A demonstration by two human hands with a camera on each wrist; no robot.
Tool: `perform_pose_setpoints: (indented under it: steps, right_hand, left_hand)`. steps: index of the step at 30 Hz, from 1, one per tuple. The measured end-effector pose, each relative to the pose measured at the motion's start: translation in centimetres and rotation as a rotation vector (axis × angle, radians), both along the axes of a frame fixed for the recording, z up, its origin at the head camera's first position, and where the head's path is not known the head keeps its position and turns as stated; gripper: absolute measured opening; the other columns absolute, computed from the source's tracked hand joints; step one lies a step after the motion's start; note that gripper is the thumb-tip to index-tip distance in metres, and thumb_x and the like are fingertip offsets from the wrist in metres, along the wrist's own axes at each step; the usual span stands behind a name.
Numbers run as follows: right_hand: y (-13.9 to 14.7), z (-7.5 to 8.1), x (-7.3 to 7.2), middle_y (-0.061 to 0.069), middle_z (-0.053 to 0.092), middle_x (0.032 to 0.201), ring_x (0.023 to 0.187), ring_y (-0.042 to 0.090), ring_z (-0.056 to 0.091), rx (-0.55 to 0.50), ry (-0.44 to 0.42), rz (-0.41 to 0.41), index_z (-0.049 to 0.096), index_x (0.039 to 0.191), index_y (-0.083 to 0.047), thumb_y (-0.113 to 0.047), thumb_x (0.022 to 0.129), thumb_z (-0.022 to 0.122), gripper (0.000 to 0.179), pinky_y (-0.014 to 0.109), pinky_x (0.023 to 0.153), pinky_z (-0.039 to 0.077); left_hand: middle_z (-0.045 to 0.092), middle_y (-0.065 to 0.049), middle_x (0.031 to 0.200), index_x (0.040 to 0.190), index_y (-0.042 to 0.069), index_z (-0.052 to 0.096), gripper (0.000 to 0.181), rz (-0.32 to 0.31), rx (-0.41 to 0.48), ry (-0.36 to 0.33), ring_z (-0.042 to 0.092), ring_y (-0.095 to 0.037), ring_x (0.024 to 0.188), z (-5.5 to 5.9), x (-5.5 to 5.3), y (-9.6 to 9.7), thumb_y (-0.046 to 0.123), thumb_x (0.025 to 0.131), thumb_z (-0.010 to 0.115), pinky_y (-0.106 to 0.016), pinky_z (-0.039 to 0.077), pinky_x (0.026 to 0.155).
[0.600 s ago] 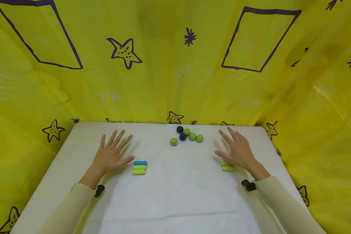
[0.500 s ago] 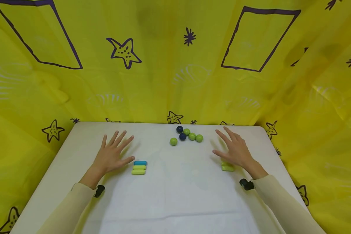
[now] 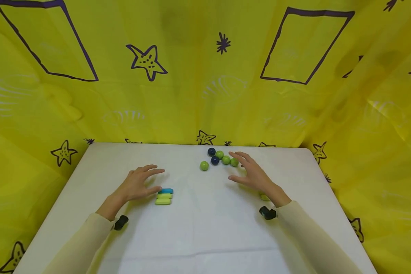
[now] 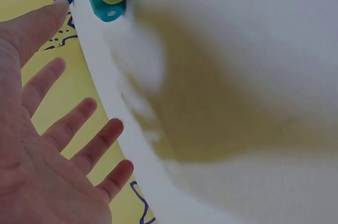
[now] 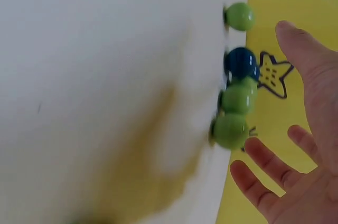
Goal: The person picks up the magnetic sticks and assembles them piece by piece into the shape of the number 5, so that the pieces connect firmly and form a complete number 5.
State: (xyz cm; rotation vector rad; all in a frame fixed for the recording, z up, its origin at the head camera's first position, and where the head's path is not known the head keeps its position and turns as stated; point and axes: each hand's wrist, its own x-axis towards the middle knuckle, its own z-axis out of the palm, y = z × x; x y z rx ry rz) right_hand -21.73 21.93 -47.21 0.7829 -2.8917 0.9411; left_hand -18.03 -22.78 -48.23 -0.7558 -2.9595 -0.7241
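Note:
My left hand (image 3: 137,185) hovers over the left of the white table, fingers parted and holding nothing. Its thumb tip overlaps the end of a small rounded blue bar (image 3: 167,191) in the head view; contact cannot be told. Two yellow-green bars (image 3: 163,202) lie beside the blue one, nearer me. Several green balls (image 3: 204,166) and two dark blue balls (image 3: 215,160) rest near the back edge. Just right of them is my right hand (image 3: 255,176), bent loosely above the table, its fingertips by the rightmost green ball (image 3: 234,162). No ball is between its fingers and thumb.
A green bar (image 3: 264,197) shows partly behind the right wrist. The white tabletop (image 3: 198,220) ends at a yellow patterned curtain (image 3: 185,95) at the back and sides. Each wrist carries a small black camera (image 3: 268,213).
My right hand has moved left toward the balls, its fingers bending. The left hand has turned and drawn its fingers in, its thumb now over the blue bar's end. Balls and bars stay put.

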Motion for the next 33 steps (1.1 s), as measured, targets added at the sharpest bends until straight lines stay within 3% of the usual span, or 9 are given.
perform_pose_setpoints:
  steps: [4,7,15,23,33]
  right_hand:
    - [-2.4,-0.7,0.0,0.015,0.043,0.153,0.107,0.036,0.059,-0.084,-0.035,0.021,0.041,0.157,-0.014,-0.030,0.088,0.084,0.084,0.053,0.091,0.051]
    - [-4.4,-1.3,0.0,0.015,0.047,0.150,0.097,0.033,0.059,-0.136,-0.058,0.029,0.043,0.156,-0.014,-0.028,0.087,0.085,0.082,0.046,0.084,0.052]
    - [-8.0,-3.1,-0.4,0.018,0.052,0.147,0.082,0.021,0.063,-0.245,-0.080,0.004,0.046,0.154,-0.010,-0.022,0.087,0.085,0.077,0.036,0.081,0.054]
    - [-9.3,-3.4,-0.8,0.020,0.061,0.137,0.063,0.012,0.059,-0.262,-0.058,-0.066,0.053,0.148,-0.007,-0.015,0.089,0.083,0.066,0.029,0.068,0.053]
    - [-10.3,-3.3,-1.3,0.009,0.064,0.135,0.071,0.012,0.055,-0.127,-0.094,-0.164,0.059,0.143,-0.013,-0.016,0.091,0.079,0.055,0.031,0.069,0.049]
  left_hand:
    - [0.063,-0.014,0.135,0.133,0.011,0.068,0.049,-0.034,0.174,-0.089,0.060,-0.037,0.112,-0.4,0.0,0.2,0.028,0.089,0.081,-0.057,0.045,0.093]
    - [0.068,-0.010,0.128,0.129,0.010,0.070,0.047,-0.026,0.262,-0.172,0.062,-0.031,0.100,-0.6,-0.1,0.3,0.026,0.087,0.084,-0.046,0.050,0.086]
    - [0.073,-0.004,0.111,0.123,0.013,0.074,0.041,-0.015,0.303,-0.292,0.061,-0.023,0.093,-0.9,-0.2,0.5,0.027,0.087,0.084,-0.037,0.049,0.082]
    - [0.073,0.000,0.102,0.121,0.012,0.075,0.037,-0.008,0.284,-0.315,0.060,-0.020,0.089,-0.8,-0.4,0.8,0.025,0.087,0.084,-0.032,0.049,0.079]
    - [0.073,0.001,0.095,0.115,0.008,0.077,0.030,-0.075,0.275,-0.289,0.061,-0.020,0.084,-1.0,-0.5,1.0,0.016,0.087,0.083,-0.030,0.051,0.077]
